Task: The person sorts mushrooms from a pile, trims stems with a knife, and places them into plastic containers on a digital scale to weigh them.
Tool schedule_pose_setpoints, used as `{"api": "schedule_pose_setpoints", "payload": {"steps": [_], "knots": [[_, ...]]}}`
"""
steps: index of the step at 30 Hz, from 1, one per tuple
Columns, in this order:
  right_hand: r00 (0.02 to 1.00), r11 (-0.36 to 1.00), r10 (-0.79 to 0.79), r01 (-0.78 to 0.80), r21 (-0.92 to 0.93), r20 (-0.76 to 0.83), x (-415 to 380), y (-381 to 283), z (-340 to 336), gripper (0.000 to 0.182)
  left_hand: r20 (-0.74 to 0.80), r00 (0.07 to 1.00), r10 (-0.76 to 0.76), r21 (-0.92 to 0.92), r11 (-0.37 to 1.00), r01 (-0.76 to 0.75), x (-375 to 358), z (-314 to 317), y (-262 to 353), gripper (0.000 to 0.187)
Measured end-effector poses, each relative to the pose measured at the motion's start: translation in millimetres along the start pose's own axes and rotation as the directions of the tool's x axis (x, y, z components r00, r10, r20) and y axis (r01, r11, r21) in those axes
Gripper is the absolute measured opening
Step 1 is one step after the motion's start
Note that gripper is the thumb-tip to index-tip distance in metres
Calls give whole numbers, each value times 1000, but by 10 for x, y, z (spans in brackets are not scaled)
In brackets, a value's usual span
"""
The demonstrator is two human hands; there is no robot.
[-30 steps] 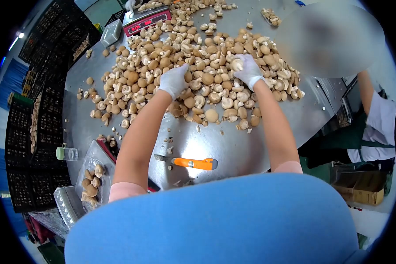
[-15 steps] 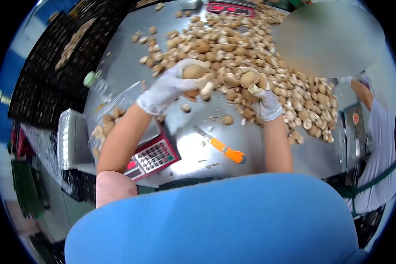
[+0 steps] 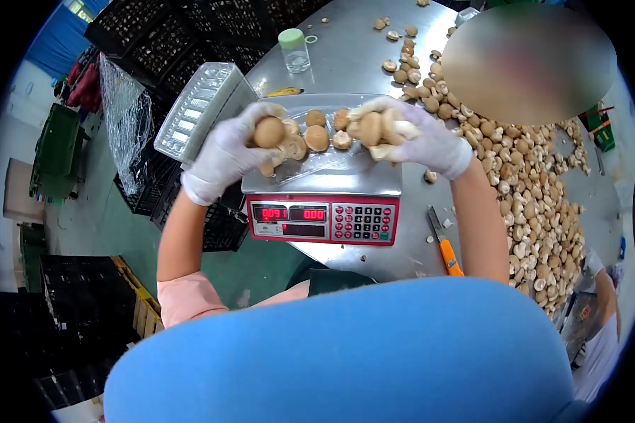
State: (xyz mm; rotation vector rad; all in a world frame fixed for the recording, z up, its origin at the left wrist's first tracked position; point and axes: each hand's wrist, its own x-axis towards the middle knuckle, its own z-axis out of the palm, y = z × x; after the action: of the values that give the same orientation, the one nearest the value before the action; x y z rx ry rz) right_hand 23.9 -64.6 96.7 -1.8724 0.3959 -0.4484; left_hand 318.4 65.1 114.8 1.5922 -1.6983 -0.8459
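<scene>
Both hands are gloved in thin white gloves and raised over the clear plastic punnet point(image 3: 324, 163) that sits on the steel pan of the red-fronted digital weighing scale point(image 3: 322, 218), in the upper middle of the frame. The left hand point(image 3: 226, 156) is curled around a clutch of round brown mushrooms point(image 3: 269, 132), with one cap showing at the fingertips and more tucked against the palm. The right hand point(image 3: 420, 141) is likewise closed around several mushrooms, caps and pale stems poking out toward the left. Between the two hands, a few loose brown mushrooms point(image 3: 317, 137) lie inside the punnet.

The scale stands on the shiny steel worktop point(image 3: 346, 56), its red display and keypad facing the bottom of the frame. Just right of the scale lies an orange-handled knife point(image 3: 445, 248), blade pointing up the frame. A large heap of brown and white mushrooms point(image 3: 536, 204) runs down the right side of the frame, well apart from the scale. At the upper left of the scale leans a stack of empty clear plastic trays point(image 3: 197, 109). Near the top centre stands a small clear jar with a green lid point(image 3: 293, 49). Black plastic crates point(image 3: 162, 42) fill the upper left corner.
</scene>
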Motion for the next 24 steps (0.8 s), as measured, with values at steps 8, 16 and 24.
{"api": "schedule_pose_setpoints", "payload": {"steps": [8, 16, 24], "knots": [[991, 464, 128, -85, -882, -28, 701, 139, 411, 76, -111, 910, 398, 479, 824, -302, 25, 418, -284, 66], [993, 611, -38, -63, -789, -109, 541, 248, 179, 81, -297, 948, 111, -72, 988, -138, 73, 451, -669, 50], [923, 739, -333, 129, -661, -192, 604, 53, 525, 46, -380, 924, -48, -349, 932, -95, 144, 473, -572, 54]]}}
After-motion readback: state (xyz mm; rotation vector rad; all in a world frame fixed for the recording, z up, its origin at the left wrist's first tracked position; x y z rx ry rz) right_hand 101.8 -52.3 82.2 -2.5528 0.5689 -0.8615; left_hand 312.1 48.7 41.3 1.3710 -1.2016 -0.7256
